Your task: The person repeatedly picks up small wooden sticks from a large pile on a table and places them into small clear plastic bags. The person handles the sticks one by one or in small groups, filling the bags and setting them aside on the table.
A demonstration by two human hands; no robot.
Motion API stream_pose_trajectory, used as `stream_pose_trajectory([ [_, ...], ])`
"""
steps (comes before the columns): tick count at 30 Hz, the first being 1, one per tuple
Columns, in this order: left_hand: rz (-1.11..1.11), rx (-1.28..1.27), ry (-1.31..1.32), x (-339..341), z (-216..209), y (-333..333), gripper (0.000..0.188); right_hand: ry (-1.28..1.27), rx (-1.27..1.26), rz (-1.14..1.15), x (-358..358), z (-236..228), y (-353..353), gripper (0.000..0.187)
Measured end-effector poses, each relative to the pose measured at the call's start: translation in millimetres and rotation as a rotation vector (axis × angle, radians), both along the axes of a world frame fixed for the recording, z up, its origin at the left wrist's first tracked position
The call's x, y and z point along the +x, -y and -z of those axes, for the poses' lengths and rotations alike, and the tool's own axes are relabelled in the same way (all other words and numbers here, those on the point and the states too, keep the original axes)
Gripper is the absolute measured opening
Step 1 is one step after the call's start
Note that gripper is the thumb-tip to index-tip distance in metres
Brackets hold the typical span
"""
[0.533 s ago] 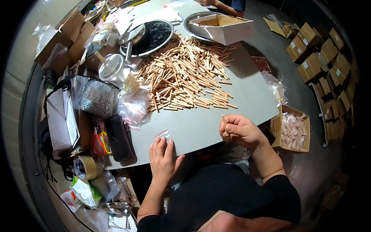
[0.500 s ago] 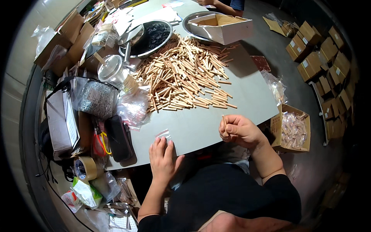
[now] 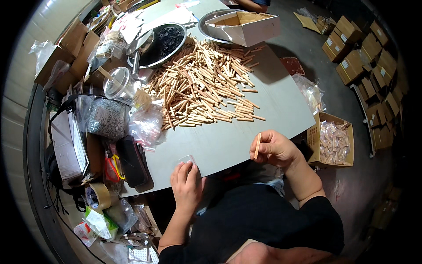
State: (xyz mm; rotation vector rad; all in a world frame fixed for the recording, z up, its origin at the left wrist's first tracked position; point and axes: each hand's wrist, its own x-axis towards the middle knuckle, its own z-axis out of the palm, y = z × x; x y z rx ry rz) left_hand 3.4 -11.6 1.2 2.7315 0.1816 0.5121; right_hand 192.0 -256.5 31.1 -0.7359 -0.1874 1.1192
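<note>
At the table's near edge, my left hand (image 3: 186, 184) has its fingers bent and together over a small clear plastic bag (image 3: 188, 158). Most of the bag is hidden under the fingertips. To the right, just above the edge, my right hand (image 3: 278, 150) pinches a short wooden stick (image 3: 257, 145), which stands nearly upright between thumb and fingers. Whether a second stick is behind it, I cannot tell. A large pile of similar wooden sticks (image 3: 206, 83) covers the middle of the grey table (image 3: 211, 143).
Left of the pile lie a phone (image 3: 132, 163), scissors (image 3: 115, 168), a plastic cup (image 3: 118, 83) and bags of small parts (image 3: 107, 115). Behind are a metal bowl (image 3: 182, 42) and a white box (image 3: 259, 33). A carton of filled packets (image 3: 313, 141) stands right. A person's arm (image 3: 252, 5) shows at the far side.
My left fingers have curled in over the bag, which they lay stretched upon before. The stick in my right hand has turned to show more of its length. The whole view has shifted slightly.
</note>
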Motion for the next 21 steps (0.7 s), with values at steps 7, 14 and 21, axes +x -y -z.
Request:
stream_pose_trajectory([
  [7,0.173,-0.126,0.175,0.0,12.6,-6.1,0.026,0.011,0.004,0.001,0.1,1.4,-2.0,0.022],
  [14,0.163,-0.261,0.230,-8.1,14.6,-7.7,0.027,0.540,-0.519,0.452,30.5,-6.6,22.9,0.009],
  [21,0.105,-0.483,0.253,-6.9,9.3,-11.9,0.012,0.487,-0.498,0.704,58.0,-12.4,80.8,0.025],
])
